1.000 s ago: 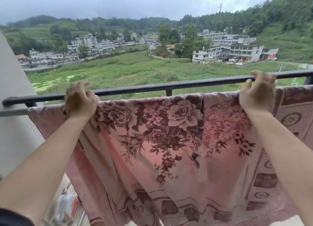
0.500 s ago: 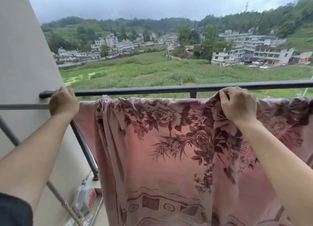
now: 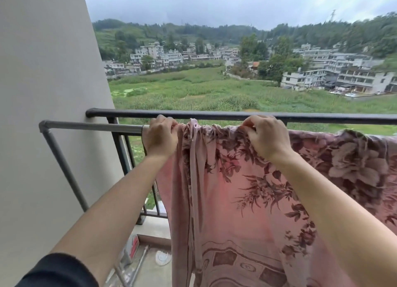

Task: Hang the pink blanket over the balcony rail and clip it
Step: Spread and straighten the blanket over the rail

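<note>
Presently listed, one pink blanket (image 3: 236, 200): soft, thin-napped cloth, printed with dark maroon roses and leaves and a border of squares near the bottom. It is hung in long vertical folds just on the near side of the black balcony rail (image 3: 214, 115), its top edge level with a grey metal pipe (image 3: 92, 126). The cloth is gathered into tight pleats between the two hands and spread flatter to the right.

Left hand (image 3: 160, 136): fingers curled down over the blanket's left end, where the cloth is gripped at the point the pipe passes out of sight.

Right hand (image 3: 265, 136): fingers bent, the bunched top edge held pinched beneath them.

Rail: round, matt black, set into a smooth pale wall (image 3: 43, 93) at the left, with slim black balusters (image 3: 120, 157) below.

Pipe: round, dull grey, jointed by an elbow beside the wall and carried down by a slanted leg.

Open room: a bare stretch of pipe is left between the elbow and the left hand. The blanket's left edge hangs free of the balusters. A red and grey object (image 3: 131, 248) is seen on the concrete floor (image 3: 150, 271) below; its kind cannot be told.
</note>
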The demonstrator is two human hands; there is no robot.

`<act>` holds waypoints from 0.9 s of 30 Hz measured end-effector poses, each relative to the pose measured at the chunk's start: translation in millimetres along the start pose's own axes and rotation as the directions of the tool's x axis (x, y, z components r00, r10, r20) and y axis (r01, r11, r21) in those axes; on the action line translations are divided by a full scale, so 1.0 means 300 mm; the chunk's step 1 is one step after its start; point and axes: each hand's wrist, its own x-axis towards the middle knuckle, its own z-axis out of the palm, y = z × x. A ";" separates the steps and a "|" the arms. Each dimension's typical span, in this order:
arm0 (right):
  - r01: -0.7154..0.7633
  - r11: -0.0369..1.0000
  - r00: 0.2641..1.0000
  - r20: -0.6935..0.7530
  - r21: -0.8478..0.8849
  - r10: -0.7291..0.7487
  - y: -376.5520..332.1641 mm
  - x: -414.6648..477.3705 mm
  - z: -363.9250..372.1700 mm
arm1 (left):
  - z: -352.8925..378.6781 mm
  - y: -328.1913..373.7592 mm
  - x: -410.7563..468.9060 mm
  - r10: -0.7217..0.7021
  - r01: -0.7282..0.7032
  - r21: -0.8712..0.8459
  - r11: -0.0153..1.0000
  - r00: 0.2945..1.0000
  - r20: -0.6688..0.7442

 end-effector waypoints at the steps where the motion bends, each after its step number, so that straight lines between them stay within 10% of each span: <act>1: -0.008 1.000 0.999 -0.037 -0.009 0.008 -0.022 0.008 0.003 | -0.018 -0.017 0.022 0.081 -0.081 0.024 0.996 0.997 0.010; 4: -0.041 0.999 0.991 -0.126 -0.020 0.038 -0.084 0.044 0.010 | -0.120 -0.126 0.142 0.101 -0.093 0.135 0.986 0.993 -0.053; 10: -0.097 0.987 0.932 -0.335 0.130 0.135 -0.265 0.177 0.050 | -0.437 -0.573 0.425 -0.371 0.473 0.082 0.877 0.776 -0.511; 16: -0.026 0.999 0.947 0.319 -0.047 0.039 -0.491 0.203 0.233 | -0.364 -0.803 0.285 -0.480 0.428 0.349 0.834 0.874 0.076; 19: 0.023 0.999 0.942 0.336 -0.030 -0.012 -0.587 0.232 0.294 | -0.304 -0.838 0.176 -0.446 0.381 0.264 0.886 0.858 0.256; 27: 0.230 0.970 0.789 0.569 0.073 -0.230 -0.840 0.399 0.460 | -0.282 -0.925 0.129 -0.457 0.472 -0.056 0.880 0.873 0.170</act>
